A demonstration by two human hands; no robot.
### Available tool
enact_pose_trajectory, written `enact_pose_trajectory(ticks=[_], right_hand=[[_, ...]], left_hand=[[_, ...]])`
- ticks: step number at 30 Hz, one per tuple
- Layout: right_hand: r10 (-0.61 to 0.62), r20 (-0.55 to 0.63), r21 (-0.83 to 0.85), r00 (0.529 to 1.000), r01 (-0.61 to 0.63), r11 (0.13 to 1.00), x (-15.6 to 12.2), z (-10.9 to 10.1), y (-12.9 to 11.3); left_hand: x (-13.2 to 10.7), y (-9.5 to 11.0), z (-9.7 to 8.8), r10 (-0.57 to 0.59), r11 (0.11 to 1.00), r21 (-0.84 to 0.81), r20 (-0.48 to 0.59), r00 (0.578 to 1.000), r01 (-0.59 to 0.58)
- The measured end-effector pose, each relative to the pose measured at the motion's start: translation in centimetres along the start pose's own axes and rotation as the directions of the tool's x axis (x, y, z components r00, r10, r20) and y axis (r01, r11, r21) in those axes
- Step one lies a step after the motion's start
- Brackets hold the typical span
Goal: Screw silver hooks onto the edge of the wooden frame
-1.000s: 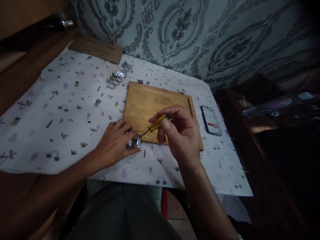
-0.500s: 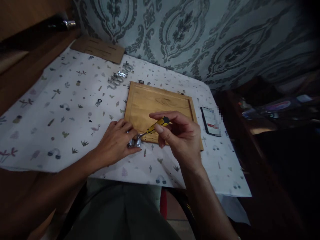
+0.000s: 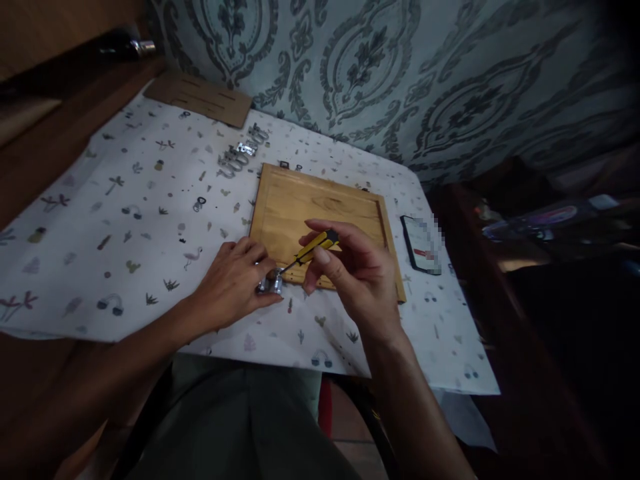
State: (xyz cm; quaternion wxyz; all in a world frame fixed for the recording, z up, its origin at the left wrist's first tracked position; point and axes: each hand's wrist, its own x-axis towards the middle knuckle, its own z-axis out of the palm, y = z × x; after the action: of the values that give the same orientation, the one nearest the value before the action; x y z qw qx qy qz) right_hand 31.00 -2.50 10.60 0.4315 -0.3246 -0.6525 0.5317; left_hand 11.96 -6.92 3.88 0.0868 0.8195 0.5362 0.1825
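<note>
Meanwhile your right hand [image 3: 360,280] has rolled its fingertips along the yellow screwdriver [image 3: 316,245], thumb and forefinger still pinching the handle, while the tip stays at the small metal hinge [image 3: 273,285] (so the work holds at that one spot). Your left hand [image 3: 233,283] keeps its fingers closed on the hinge, shiny and silvery, at the near left corner of the wooden board [image 3: 320,200].

Dim room, damask-patterned wallpaper [image 3: 400,73]

Phone [image 3: 421,245] on printed cloth [image 3: 100,220]; cardboard sheet [image 3: 200,99], metal hardware [image 3: 240,155] near patterned wall [image 3: 400,73].
</note>
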Motion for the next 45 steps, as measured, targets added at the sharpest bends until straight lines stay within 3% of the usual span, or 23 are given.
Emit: enact_pose_trajectory(ticks=[6,11,19,28,45], right_hand=[[-0.019,-0.096,0.003,0.995,0.019,1.000,0.28,0.62,0.13],[0.034,-0.064,0.058,0.997,-0.030,0.998,0.26,0.64,0.24],[0.050,-0.025,-0.023,0.998,-0.050,0.998,0.35,0.22,0.43],[0.047,-0.135,-0.095,0.990,-0.060,0.994,0.45,0.79,0.23],[0.063,-0.028,-0.131,0.998,-0.066,0.989,0.54,0.08,0.62]], left_hand=[[-0.05,0.02,0.12,-0.004,1.000,0.026,-0.009,1.000,0.004],[-0.01,0.18,-0.13,-0.016,1.000,0.022,0.025,1.000,0.016],[0.18,0.24,-0.39,-0.026,1.000,0.004,0.053,0.998,0.026],[0.05,0.13,-0.17,-0.015,1.000,0.008,0.054,0.998,0.015],[0.18,0.26,-0.35,-0.031,1.000,0.002,0.072,0.997,0.031]])
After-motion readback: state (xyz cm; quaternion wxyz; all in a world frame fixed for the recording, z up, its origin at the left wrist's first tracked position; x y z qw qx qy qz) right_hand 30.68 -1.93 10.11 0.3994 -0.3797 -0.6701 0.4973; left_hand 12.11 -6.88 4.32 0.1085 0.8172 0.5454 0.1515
